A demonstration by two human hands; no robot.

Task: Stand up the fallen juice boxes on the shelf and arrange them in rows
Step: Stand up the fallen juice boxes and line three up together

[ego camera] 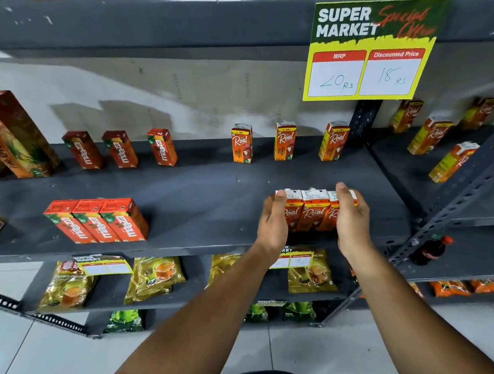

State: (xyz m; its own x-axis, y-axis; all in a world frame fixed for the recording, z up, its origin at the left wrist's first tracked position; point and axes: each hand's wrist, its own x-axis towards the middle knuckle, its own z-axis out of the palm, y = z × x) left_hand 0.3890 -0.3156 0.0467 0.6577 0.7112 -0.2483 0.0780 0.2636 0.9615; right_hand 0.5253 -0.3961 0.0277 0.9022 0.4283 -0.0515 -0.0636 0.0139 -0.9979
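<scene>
On the dark grey metal shelf (199,195), both hands bracket a tight front row of orange Real juice cartons (313,211).

Left hand (272,222) stands edge-on at the row's left end, palm facing right, fingers straight and together against the end carton; right hand (353,218) mirrors it at the right end, palm facing left, fingers extended, thumb side up. Neither hand is curled round a carton; they press flat from the sides. Both forearms reach up and forward, roughly parallel. The cartons are upright, touching side by side, near the shelf's front edge. Behind, three more orange Real cartons (284,141) stand spaced apart along the back. Red Maaza cartons (98,220) stand in a touching trio front left. Yellow price sign (367,50) hangs above.
</scene>
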